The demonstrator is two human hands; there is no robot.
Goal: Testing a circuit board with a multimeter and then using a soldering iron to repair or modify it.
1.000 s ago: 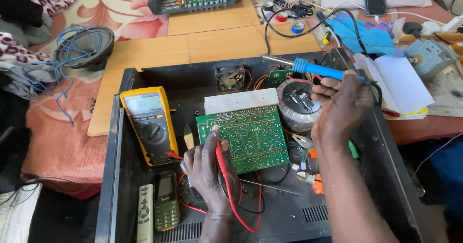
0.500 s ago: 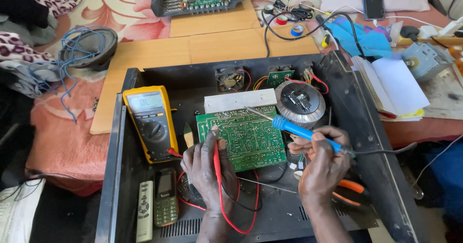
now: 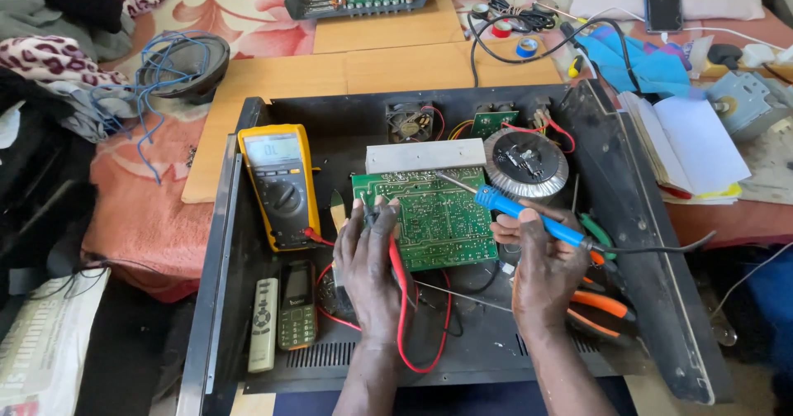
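Note:
My left hand rests on the left edge of a green circuit board and pinches a red meter probe against it. My right hand grips a blue-handled soldering iron like a pen. Its metal tip reaches up-left to the board's top edge, just under a silver heat sink. The board lies inside an open black metal chassis. A round toroidal transformer sits to the board's right.
A yellow multimeter lies left of the board, with a remote and a small phone below it. Orange-handled pliers lie under my right hand. A notebook, wire, tape rolls and a speaker surround the chassis.
My right hand has brought the soldering iron down from above the transformer to the board, and the tip now points at the board's top edge. The left hand stays put with the probe.

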